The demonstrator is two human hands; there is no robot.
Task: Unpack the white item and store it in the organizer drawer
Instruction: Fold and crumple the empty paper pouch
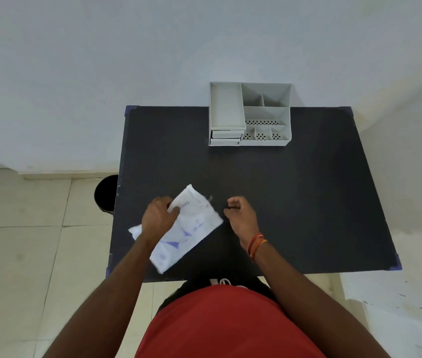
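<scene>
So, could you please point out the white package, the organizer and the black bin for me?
white package (191,228): head view, on its printed face.
organizer (226,104): head view, on the floor of its long left tray.
black bin (106,193): head view, on its dark opening beside the table.

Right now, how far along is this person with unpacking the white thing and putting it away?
Early on. The left hand grips the white packet on the black table; the right hand is curled beside it, apparently empty. Whether the packet is opened is unclear. No item is out, and the organizer waits at the table's far edge, its drawers looking closed.
</scene>
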